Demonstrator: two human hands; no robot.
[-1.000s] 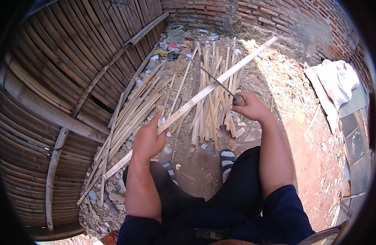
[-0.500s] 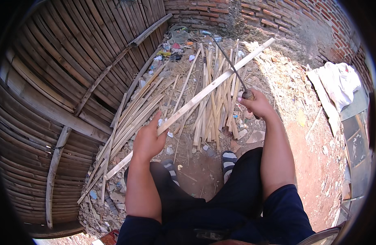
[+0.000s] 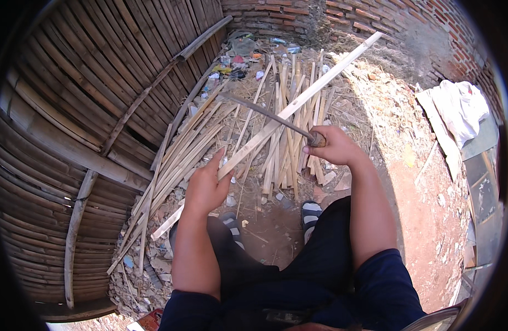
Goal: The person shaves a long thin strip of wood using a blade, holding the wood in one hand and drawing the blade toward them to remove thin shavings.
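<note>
My left hand (image 3: 205, 186) is closed round a long pale wooden strip (image 3: 326, 80), its index finger stretched out along the far side. The strip slants from beside my left knee up to the far right. In my right hand (image 3: 337, 147) is the wooden handle of a machete (image 3: 256, 108) with a long, narrow dark blade. The blade points to the far left and crosses the strip near its middle; whether they touch I cannot tell. Under both lies a loose pile of similar wooden strips (image 3: 287, 160) on the ground.
A slatted bamboo wall (image 3: 105, 71) rises on the left, and a brick wall (image 3: 364, 19) stands at the back. More strips (image 3: 176, 160) lie along the bamboo wall. Litter (image 3: 237, 63) and rubble cover the far ground. White cloth (image 3: 458, 110) hangs at the right. My sandalled feet are between the pile and me.
The machete has swung from pointing far ahead to pointing left across the strip. My right hand has moved slightly left and nearer. The strip has shifted a little toward the far right.
</note>
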